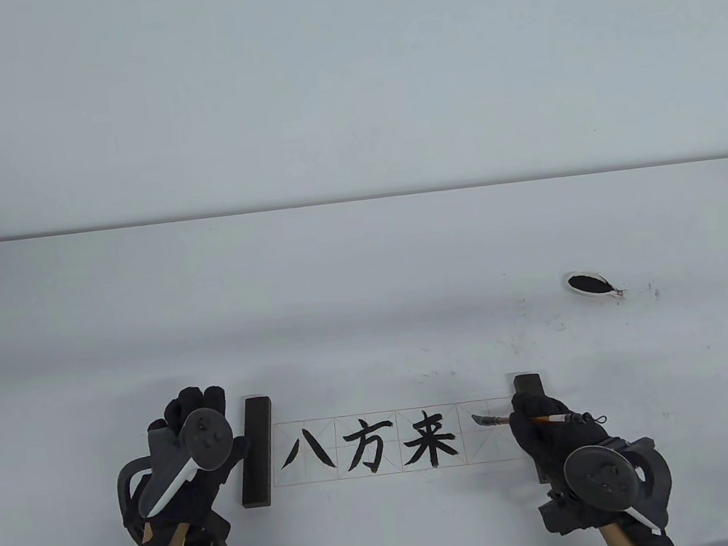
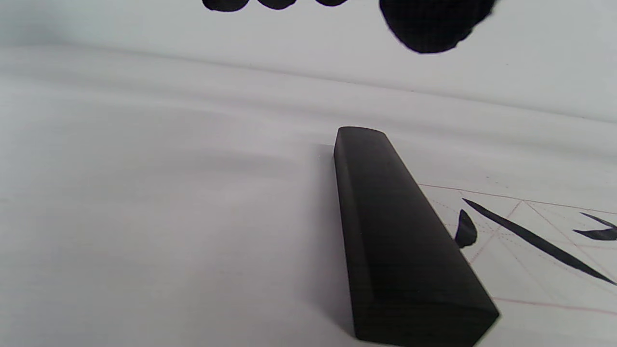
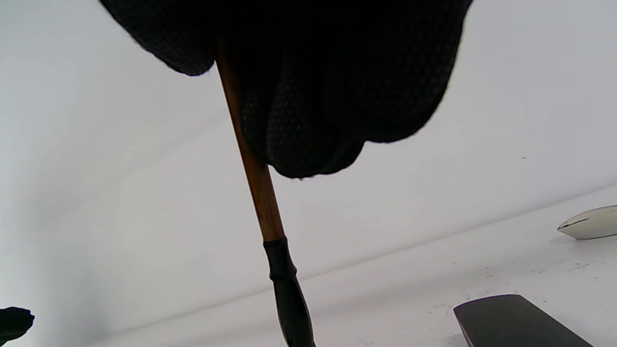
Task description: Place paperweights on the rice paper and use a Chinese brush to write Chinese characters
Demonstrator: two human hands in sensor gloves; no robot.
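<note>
A gridded strip of rice paper [image 1: 472,449] lies near the table's front edge. It bears three black characters and a short stroke in the fourth cell. A dark paperweight [image 1: 256,451] [image 2: 400,241] pins its left end. A second paperweight [image 1: 527,384] [image 3: 511,318] lies on the right end, mostly hidden under my right hand [image 1: 534,418]. That hand grips the brush [image 1: 550,419] [image 3: 255,178], whose inked tip sits at the fresh stroke. My left hand [image 1: 212,414] lies just left of the left paperweight with fingers relaxed, holding nothing.
A small white ink dish [image 1: 594,284] [image 3: 590,222] with black ink sits behind and to the right of the paper, with ink specks scattered around it. The white table's far edge [image 1: 355,200] meets a pale wall.
</note>
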